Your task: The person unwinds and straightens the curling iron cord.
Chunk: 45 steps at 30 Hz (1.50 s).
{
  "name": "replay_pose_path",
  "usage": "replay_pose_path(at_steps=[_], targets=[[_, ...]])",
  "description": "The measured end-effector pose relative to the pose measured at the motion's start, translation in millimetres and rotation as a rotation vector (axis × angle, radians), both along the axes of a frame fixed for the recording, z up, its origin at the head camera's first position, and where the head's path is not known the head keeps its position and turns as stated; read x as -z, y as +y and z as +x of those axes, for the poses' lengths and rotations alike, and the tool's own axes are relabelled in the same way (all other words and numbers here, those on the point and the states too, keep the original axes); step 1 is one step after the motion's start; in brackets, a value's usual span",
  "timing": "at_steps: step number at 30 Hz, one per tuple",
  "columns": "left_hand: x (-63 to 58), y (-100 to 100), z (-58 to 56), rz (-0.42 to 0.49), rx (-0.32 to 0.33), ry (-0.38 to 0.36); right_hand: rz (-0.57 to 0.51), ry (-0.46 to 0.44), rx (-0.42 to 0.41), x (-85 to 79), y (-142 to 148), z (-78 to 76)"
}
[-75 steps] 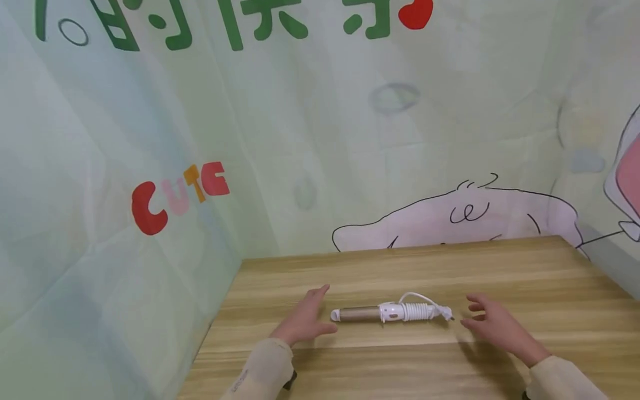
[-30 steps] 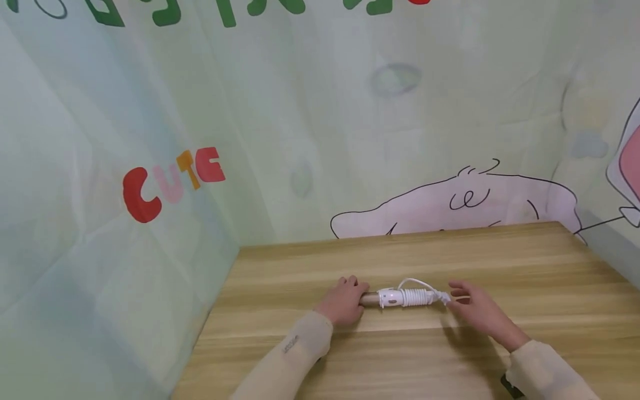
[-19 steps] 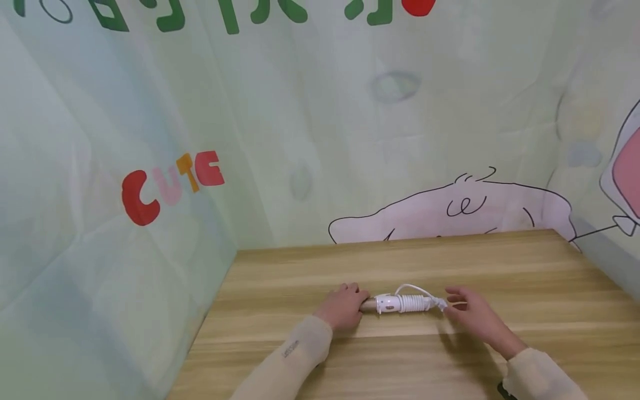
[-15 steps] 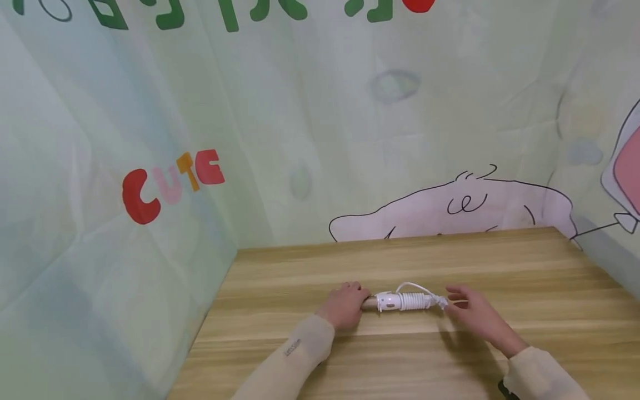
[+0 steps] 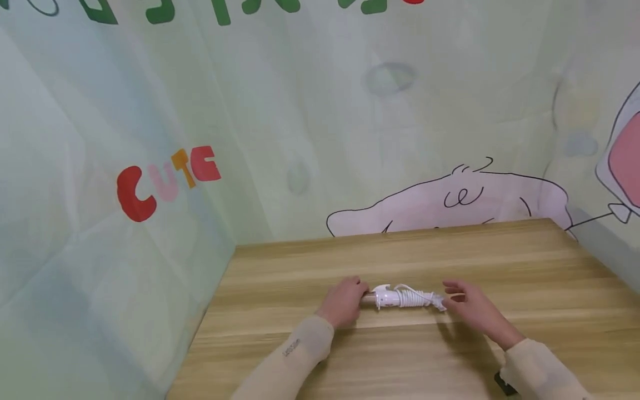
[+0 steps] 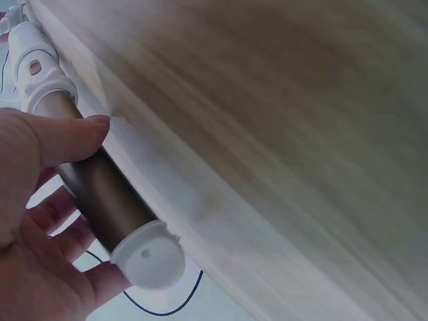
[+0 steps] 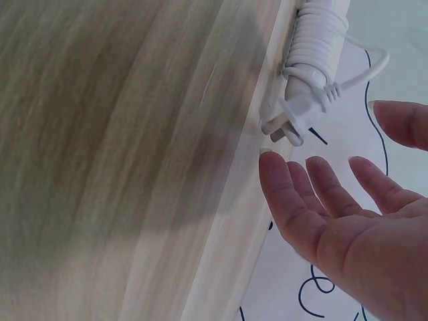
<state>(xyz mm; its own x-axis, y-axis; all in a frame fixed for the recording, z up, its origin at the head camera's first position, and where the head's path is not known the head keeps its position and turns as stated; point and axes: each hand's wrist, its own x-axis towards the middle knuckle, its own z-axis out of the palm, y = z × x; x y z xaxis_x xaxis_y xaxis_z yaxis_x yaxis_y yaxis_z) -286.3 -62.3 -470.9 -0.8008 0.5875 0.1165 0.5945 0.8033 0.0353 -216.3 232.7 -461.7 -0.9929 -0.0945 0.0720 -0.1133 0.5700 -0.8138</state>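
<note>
A curling iron point(image 5: 390, 299) with a bronze barrel and white handle lies crosswise on the wooden table point(image 5: 400, 355). My left hand point(image 5: 342, 303) grips its barrel; in the left wrist view the thumb lies across the bronze barrel point(image 6: 110, 194) and the fingers curl round the far side, near the white end cap point(image 6: 150, 257). White cord point(image 7: 317, 40) is wound round the handle, ending in a two-pin plug point(image 7: 291, 124). Just off that plug, my right hand point(image 5: 472, 308) holds nothing, its fingers spread and loosely bent. A small white lever point(image 5: 382, 288) sticks up from the iron.
A printed cloth backdrop point(image 5: 300, 111) hangs behind the table and along its left side. The table's back edge lies a little beyond the iron. Beneath the right sleeve point(image 5: 540, 369) a dark wrist-worn device point(image 5: 505, 383) shows.
My left hand has moved right from beside the curling iron and taken hold of its barrel. Lately the iron has rolled, bringing its lever up. My right hand has shifted left towards the plug.
</note>
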Motion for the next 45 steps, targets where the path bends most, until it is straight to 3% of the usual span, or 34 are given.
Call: replay_pose_path(at_steps=[5,12,15,17,23,25,28,31,39,45], targets=[[0.5,-6.6,5.9,-0.061,0.007,0.085,-0.007,-0.008,0.002,0.4,-3.7,1.4],[-1.7,-16.4,11.2,-0.067,0.045,0.228,-0.016,0.027,0.017,1.7,-7.1,1.3],[-3.7,-20.8,12.7,-0.058,0.074,0.292,0.021,0.088,0.04,2.7,-10.3,2.6],[-5.3,-23.2,13.8,-0.055,0.087,0.318,0.068,0.207,0.055,3.7,-14.3,3.7],[-11.0,-25.2,15.9,-0.031,0.109,0.346,0.274,0.817,0.053,9.3,-24.1,0.3],[-13.4,-24.8,16.2,-0.009,0.116,0.35,0.297,0.944,0.025,8.8,-25.5,-3.0],[-15.8,-24.6,16.9,0.015,0.127,0.359,0.307,1.055,-0.016,6.6,-28.8,-7.7],[-15.6,-24.4,18.9,0.016,0.132,0.356,0.325,1.102,-0.033,5.9,-31.3,-8.5],[-15.5,-16.6,22.5,0.021,0.157,0.354,0.321,1.088,-0.04,3.0,-30.3,0.5],[-17.7,-19.5,22.6,0.033,0.141,0.343,0.32,1.115,-0.145,-3.6,-47.8,3.3]])
